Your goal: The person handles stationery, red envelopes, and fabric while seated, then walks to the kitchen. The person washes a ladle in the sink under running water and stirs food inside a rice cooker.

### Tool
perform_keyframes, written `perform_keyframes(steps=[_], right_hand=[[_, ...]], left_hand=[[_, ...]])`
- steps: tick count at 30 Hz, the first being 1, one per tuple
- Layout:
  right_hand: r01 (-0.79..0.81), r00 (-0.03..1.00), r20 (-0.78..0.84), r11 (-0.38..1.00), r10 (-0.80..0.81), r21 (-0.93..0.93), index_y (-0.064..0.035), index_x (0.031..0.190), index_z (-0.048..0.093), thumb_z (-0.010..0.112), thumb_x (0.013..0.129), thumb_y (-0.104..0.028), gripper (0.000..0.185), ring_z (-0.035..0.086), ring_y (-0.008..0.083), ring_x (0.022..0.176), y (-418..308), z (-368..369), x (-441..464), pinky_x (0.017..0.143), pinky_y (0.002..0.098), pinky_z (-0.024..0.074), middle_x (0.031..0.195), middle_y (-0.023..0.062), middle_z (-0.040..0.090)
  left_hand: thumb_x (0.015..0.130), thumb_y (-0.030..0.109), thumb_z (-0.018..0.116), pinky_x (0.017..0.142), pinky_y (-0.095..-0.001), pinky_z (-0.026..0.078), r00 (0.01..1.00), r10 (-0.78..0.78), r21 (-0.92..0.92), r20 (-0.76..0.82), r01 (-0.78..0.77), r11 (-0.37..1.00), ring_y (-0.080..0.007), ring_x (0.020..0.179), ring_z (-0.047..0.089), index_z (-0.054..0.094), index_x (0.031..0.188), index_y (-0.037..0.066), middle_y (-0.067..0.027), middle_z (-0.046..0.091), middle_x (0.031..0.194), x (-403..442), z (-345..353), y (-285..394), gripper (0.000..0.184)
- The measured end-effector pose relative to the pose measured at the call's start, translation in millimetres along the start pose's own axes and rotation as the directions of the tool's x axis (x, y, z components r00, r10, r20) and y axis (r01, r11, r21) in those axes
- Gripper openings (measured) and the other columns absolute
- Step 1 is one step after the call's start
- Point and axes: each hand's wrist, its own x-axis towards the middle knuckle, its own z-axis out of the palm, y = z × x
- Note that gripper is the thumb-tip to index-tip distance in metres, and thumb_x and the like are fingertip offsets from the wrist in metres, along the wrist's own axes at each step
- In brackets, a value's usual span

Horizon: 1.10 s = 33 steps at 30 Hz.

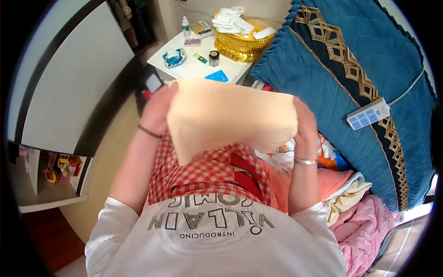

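Observation:
A plain beige cloth point(230, 115) is stretched out in front of my body, held between my two hands. My left hand point(159, 108) grips its left end, with a dark band round the wrist. At the opposite end, my right hand point(305, 121) is closed on the cloth's edge, and a silver bangle sits on that wrist. The fingers of both hands are partly hidden behind the fabric. Its lower edge hangs loose and a little blurred over a red-and-white checked cloth point(207, 168) at my waist.
Ahead stands a white table point(159, 60) bearing a gold basket point(237, 48) with white cloths, a spray bottle point(185, 27), a tissue pack point(174, 58) and a jar point(213, 58). To the right, a power strip point(368, 113) rests on blue quilted bedding point(304, 69); pink clothing point(364, 231) lies below.

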Motion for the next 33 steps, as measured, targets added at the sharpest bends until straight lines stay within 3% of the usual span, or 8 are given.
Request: perform_keyframes(steps=[3,5,7,19,23,25,31,33], right_hand=[[-0.383,0.922,0.148,0.905,0.359,0.187,0.0012,0.107,0.057,0.059,0.088,-0.029,0.036,0.062,0.0165,0.084,51.0,-2.7,22.2,0.073,0.0275,0.0500,0.099,0.0102,0.062],[-0.490,0.871,0.206,0.825,0.446,0.283,0.0031,0.114,0.054,0.060,0.087,-0.027,0.041,0.061,0.0195,0.090,79.5,3.6,-1.2,0.077,0.0299,0.0508,0.104,0.0122,0.061],[-0.484,0.856,0.162,0.871,0.491,-0.083,0.0033,0.118,0.050,0.053,0.090,-0.021,0.037,0.060,0.0202,0.095,153.7,-34.3,17.2,0.080,0.0315,0.0500,0.112,0.0124,0.058],[-0.374,0.927,-0.068,0.907,0.368,-0.196,0.0051,0.108,0.054,0.052,0.089,-0.012,0.026,0.063,0.0201,0.082,146.7,-46.8,12.8,0.071,0.0302,0.0526,0.096,0.0126,0.063],[-0.366,0.930,-0.119,0.904,0.348,-0.222,0.0052,0.109,0.055,0.051,0.089,-0.012,0.026,0.062,0.0176,0.079,114.0,-50.3,6.9,0.068,0.0278,0.0509,0.096,0.0118,0.063],[-0.350,0.937,-0.093,0.899,0.338,-0.264,0.0047,0.110,0.055,0.051,0.090,-0.012,0.026,0.062,0.0166,0.080,108.7,-55.5,5.2,0.069,0.0272,0.0506,0.095,0.0108,0.063],[-0.281,0.952,0.022,0.900,0.306,-0.332,0.0053,0.113,0.054,0.053,0.088,-0.012,0.030,0.063,0.0177,0.083,98.2,-26.2,16.5,0.071,0.0274,0.0507,0.100,0.0122,0.063],[-0.043,0.976,0.155,0.833,0.152,-0.551,0.0044,0.118,0.052,0.053,0.088,-0.015,0.035,0.061,0.0184,0.088,97.4,7.8,15.4,0.074,0.0278,0.0487,0.105,0.0120,0.062]], left_hand=[[0.092,0.032,0.050,0.087,-0.0364,0.047,0.930,-0.324,-0.218,-0.174,0.284,0.934,-0.0215,0.095,0.060,0.052,0.115,0.000,-0.0111,0.060,0.110,38.3,-46.1,-66.8,0.040],[0.091,0.029,0.052,0.090,-0.0388,0.045,0.823,-0.568,-0.388,0.002,0.524,0.758,-0.0233,0.098,0.059,0.051,0.116,0.001,-0.0117,0.058,0.113,19.3,-43.9,-86.8,0.038],[0.090,0.020,0.054,0.089,-0.0382,0.047,0.824,-0.566,-0.228,0.021,0.555,0.800,-0.0238,0.100,0.059,0.050,0.117,0.001,-0.0128,0.057,0.114,15.0,-66.6,-126.5,0.034],[0.086,0.007,0.054,0.079,-0.0364,0.052,0.846,-0.472,-0.136,-0.248,0.452,0.882,-0.0223,0.094,0.061,0.049,0.118,0.001,-0.0122,0.058,0.109,-8.8,-57.9,-117.3,0.032],[0.086,0.006,0.054,0.085,-0.0347,0.049,0.842,-0.523,0.019,-0.136,0.530,0.848,-0.0223,0.099,0.059,0.047,0.119,0.000,-0.0126,0.058,0.110,-28.8,-48.0,-105.2,0.034],[0.086,0.007,0.055,0.090,-0.0342,0.046,0.844,-0.529,-0.163,0.089,0.536,0.828,-0.0221,0.104,0.057,0.046,0.121,-0.001,-0.0131,0.058,0.113,-40.6,-43.4,-112.0,0.036],[0.088,0.016,0.054,0.093,-0.0378,0.044,0.740,-0.672,-0.360,0.003,0.628,0.690,-0.0261,0.106,0.056,0.046,0.122,-0.003,-0.0155,0.056,0.118,-18.1,-43.6,-136.1,0.040],[0.089,0.017,0.051,0.092,-0.0384,0.045,0.796,-0.595,-0.251,0.112,0.602,0.758,-0.0265,0.105,0.057,0.046,0.121,-0.002,-0.0158,0.056,0.117,-13.2,-50.4,-146.7,0.038]])
